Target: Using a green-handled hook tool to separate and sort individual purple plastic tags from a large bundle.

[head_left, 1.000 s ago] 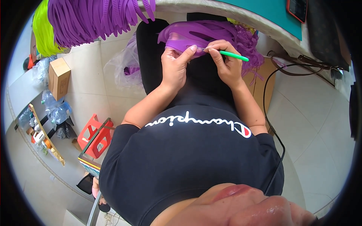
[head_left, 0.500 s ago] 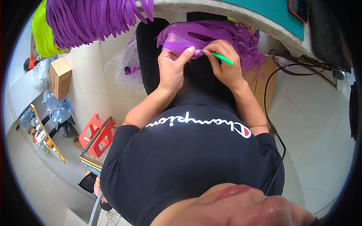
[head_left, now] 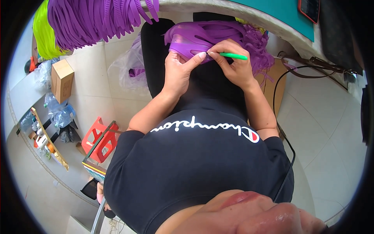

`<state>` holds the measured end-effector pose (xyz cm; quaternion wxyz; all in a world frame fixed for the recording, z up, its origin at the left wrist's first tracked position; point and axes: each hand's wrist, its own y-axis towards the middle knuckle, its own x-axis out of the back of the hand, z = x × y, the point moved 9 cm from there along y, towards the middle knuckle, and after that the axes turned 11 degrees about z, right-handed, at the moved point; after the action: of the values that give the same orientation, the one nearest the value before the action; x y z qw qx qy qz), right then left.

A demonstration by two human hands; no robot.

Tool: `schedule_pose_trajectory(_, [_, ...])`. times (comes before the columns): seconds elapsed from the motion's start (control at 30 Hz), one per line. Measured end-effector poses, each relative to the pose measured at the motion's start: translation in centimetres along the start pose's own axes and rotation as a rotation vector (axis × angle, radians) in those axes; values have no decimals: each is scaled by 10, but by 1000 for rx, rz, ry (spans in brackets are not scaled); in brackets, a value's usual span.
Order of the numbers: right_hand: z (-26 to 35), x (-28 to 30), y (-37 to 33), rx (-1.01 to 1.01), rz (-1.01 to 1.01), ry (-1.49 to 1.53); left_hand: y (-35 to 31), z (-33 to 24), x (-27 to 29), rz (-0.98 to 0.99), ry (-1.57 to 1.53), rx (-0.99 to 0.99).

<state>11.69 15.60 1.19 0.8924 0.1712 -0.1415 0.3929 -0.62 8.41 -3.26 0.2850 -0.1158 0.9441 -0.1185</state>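
Note:
My left hand is closed on the near edge of a soft, glossy purple rubbery piece, thumb on top and fingers partly hidden beneath. The piece has a long slot and rests over my lap. In my right hand is a slim tool with a bright green handle, pinched between thumb and fingers. Its tip, too small to make out, is at the piece's edge beside my left thumb. A heap of purple rubbery strips lies just beyond my right hand.
Ribbed purple straps and yellow-green ones hang off the table edge at far left. A phone lies on the teal mat. A cardboard box and red stool are leftward; a black cable runs down right.
My right hand has turned, and the green handle has swung up from a downward slant to nearly level. The purple piece has shifted slightly under my left hand, which keeps its hold.

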Motion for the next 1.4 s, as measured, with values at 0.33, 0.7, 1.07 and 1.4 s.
schedule_pose_trajectory(0.33, [-30, 4, -5, -176, 2, 643, -5, 0, -9, 134, 3, 70])
schedule_pose_trajectory(0.7, [-23, 55, -57, -77, -454, 490, 2, 20, 20, -3, -167, 46])
schedule_pose_trajectory(1.07, [13, 325, -346, 129, -1491, -16, 8, 27, 76, -171, -28, -23])
schedule_pose_trajectory(1.4, [-73, 179, -182, -861, -574, -524, -2, 23, 88, -181, 424, 40])
